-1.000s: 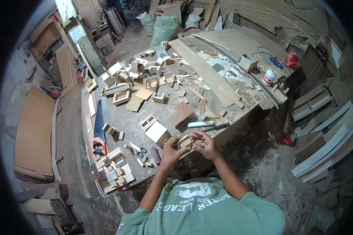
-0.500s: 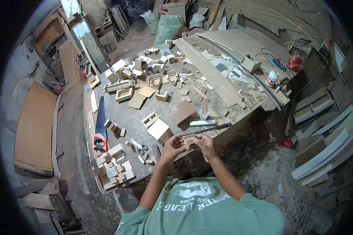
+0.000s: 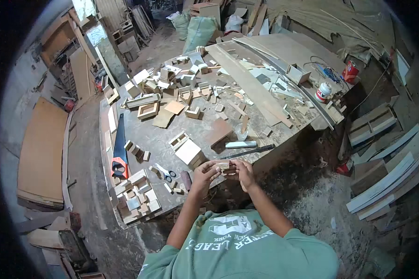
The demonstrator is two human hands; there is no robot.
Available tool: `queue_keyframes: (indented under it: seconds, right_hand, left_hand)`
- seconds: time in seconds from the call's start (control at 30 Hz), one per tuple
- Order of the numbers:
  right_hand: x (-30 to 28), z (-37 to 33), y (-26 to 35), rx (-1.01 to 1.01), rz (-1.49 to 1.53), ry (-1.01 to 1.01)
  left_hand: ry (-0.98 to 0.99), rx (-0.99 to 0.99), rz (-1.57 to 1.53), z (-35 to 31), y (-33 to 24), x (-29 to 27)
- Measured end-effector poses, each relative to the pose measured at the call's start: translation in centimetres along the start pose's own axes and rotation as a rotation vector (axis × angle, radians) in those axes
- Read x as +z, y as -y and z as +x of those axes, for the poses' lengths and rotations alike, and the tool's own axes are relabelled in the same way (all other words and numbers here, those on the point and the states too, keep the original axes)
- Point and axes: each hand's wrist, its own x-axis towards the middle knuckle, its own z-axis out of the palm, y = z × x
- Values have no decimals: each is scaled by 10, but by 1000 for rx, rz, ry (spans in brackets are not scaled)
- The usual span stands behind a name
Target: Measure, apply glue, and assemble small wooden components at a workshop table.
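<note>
My left hand point(image 3: 206, 176) and my right hand point(image 3: 243, 174) meet at the table's near edge, both closed on a small wooden piece point(image 3: 223, 166). The fingers cover much of it, so its full shape stays hidden. Just beyond the hands lies a long black tool point(image 3: 253, 151), with a pale strip point(image 3: 240, 144) behind it. A small wooden box point(image 3: 189, 152) stands close to my left hand. Left of that hand are a dark cylinder point(image 3: 185, 180) and scissors point(image 3: 166, 174).
A handsaw point(image 3: 119, 146) with an orange handle lies along the left side of the worktable point(image 3: 158, 139). Small wooden blocks point(image 3: 145, 194) cluster at the near left corner. Wood offcuts cover the far side, with a long board point(image 3: 246, 83) and a white bottle point(image 3: 322, 92) at right.
The wooden piece has been turned between my fingers and now shows a different side. My hands have shifted only slightly; the things on the table stay put.
</note>
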Motion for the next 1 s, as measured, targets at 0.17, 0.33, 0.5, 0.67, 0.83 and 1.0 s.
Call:
queue_keyframes:
  seconds: [0.17, 0.33, 0.5, 0.67, 0.83, 1.0]
  right_hand:
    - [2, -1, 1, -44, -34, 40]
    - [3, -2, 2, -73, -14, 45]
    - [0, -1, 0, -100, -91, 65]
    - [0, 1, -5, -72, -90, 56]
    - [0, 2, -8, -85, -47, 58]
    - [4, 0, -7, -111, -117, 71]
  left_hand:
    - [46, 13, 18, 2, 1, 0]
    - [37, -8, 57, 1, -1, 1]
    - [16, 54, 36, -6, -7, 11]
    - [27, 36, 66, -6, -5, 3]
    - [15, 29, 43, -7, -4, 1]
    - [-4, 30, 34, -9, -4, -1]
